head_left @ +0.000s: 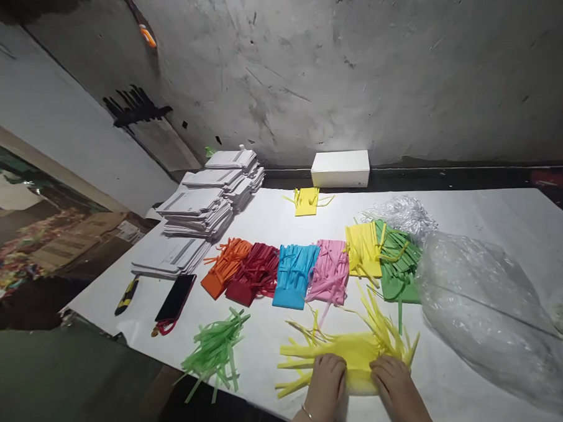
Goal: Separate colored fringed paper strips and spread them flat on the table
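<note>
A sheet of yellow tissue paper (357, 351) with cut fringes fanning out at both sides lies at the table's near edge. My left hand (326, 380), with a bracelet on its wrist, has its fingers curled on the sheet's left part. On the right part, my right hand (394, 380) grips the same paper with bent fingers; both thumbs are mostly hidden. Beyond it runs a row of fringed paper bundles: orange (228, 266), dark red (253, 271), blue (294, 276), pink (329, 271), yellow (363, 250) and green (400, 262).
Loose green strips (217, 347) lie left of my hands. Farther left are a phone (176, 299), a utility knife (126, 297) and stacked white flat packs (195, 208). A clear plastic bag (486, 314) is on the right. A white box (340, 170) stands by the wall.
</note>
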`<state>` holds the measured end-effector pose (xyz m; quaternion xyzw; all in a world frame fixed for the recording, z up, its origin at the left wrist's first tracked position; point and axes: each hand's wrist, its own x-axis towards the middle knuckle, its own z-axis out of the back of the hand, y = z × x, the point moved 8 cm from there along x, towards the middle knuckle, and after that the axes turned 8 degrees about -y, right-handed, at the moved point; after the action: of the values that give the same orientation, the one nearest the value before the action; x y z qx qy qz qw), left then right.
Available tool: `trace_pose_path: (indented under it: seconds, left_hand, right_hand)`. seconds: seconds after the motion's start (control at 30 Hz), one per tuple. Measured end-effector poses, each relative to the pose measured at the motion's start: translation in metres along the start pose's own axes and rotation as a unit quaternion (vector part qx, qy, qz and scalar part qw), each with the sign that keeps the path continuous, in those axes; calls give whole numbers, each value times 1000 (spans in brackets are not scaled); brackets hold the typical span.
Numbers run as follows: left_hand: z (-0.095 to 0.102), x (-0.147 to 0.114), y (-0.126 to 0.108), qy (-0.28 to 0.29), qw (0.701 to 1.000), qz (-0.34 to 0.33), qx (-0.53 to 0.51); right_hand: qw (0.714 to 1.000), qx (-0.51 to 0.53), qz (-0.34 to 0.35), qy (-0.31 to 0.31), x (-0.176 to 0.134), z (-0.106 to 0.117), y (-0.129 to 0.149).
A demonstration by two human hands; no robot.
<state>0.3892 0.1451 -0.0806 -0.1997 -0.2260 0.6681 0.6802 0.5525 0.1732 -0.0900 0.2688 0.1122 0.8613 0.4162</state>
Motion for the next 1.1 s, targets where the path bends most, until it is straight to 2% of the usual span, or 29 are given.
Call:
trace_pose_path:
  seconds: [0.1, 0.23, 0.53, 0.67, 0.8, 0.87, 1.0, 1.1]
  left_hand:
    - [-2, 17, 13, 46, 992, 112, 23]
    - [-3, 41, 23, 62, 983, 167, 33]
    - [-2, 60, 41, 112, 967, 224, 56]
    - [-5, 65, 45, 116, 965, 225, 73]
    - [-5, 68, 43, 113, 968, 207, 90]
    - [-1, 68, 38, 104, 971, 189, 100]
    - [9, 58, 18, 69, 986, 101, 112]
    - [1, 43, -6, 45, 990, -53, 120]
  right_hand:
    - [995, -47, -91, -12, 12, -3, -12]
    - [985, -97, -139, -30, 31, -10, -21]
    - [976, -157, -128, -74, 46, -2, -28]
    - [982, -130, -80, -112, 46, 8, -18]
    - [994, -26, 57, -93, 41, 3, 10]
    - [992, 9, 92, -83, 38, -2, 17]
    - [993, 18, 68, -98, 36, -7, 15]
    - [994, 26, 43, -100, 36, -6, 15]
